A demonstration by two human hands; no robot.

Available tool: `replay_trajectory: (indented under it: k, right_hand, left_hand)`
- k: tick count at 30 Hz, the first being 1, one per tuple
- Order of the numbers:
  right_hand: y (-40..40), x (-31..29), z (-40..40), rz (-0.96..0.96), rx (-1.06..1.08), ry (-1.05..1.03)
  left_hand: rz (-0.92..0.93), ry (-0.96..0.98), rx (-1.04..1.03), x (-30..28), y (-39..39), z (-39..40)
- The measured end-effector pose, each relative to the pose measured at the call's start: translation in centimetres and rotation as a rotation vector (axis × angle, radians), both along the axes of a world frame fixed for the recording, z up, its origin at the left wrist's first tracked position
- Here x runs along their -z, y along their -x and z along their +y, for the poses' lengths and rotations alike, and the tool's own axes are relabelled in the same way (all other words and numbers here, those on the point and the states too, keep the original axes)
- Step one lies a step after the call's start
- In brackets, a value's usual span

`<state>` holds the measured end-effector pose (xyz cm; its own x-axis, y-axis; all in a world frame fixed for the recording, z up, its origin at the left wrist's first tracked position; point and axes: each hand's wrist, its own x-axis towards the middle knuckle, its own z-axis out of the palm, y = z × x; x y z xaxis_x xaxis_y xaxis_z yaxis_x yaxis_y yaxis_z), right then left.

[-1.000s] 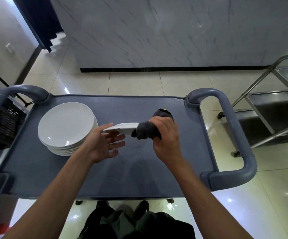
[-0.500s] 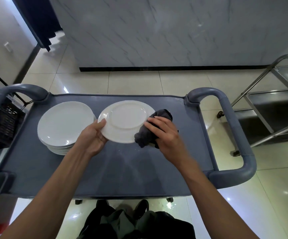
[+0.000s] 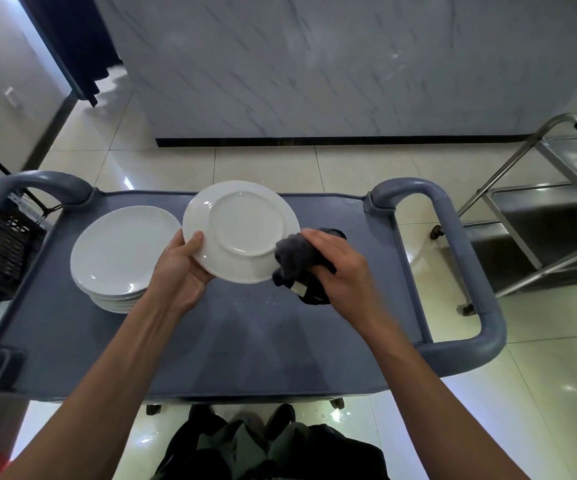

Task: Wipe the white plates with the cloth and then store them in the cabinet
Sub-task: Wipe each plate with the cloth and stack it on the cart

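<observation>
White plate (image 3: 242,230) held tilted above the cart (image 3: 314,341), underside toward the camera — left hand (image 3: 179,268) gripping its rim, right hand (image 3: 335,268) bunched round the grey cloth (image 3: 290,258) pressed at its edge. Wiping under way; stack of plates (image 3: 121,254) waiting on the cart's left, cabinet nowhere visible — nothing stored, probably. Small pale tag on the cloth, unreadable.

Bare cart top (image 3: 231,344) lies open near the person, bounded by stacked plates (image 3: 121,258) left and handle (image 3: 467,271) right.
</observation>
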<state>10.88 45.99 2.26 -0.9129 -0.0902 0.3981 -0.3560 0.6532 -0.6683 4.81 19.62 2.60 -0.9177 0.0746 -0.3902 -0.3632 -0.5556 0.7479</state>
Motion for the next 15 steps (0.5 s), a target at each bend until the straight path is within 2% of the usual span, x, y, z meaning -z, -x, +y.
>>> replay_trajectory:
  k: [11,15]
  right_hand:
    - [1.6,-0.2,-5.4,-0.010,0.100,0.070]
    - [1.2,1.2,-7.0,0.002,0.103,-0.053]
  left_hand:
    - [0.078,0.122,0.042,-0.3,-1.3,2.2]
    - [0.088,0.132,0.003,-0.5,-1.4,2.2]
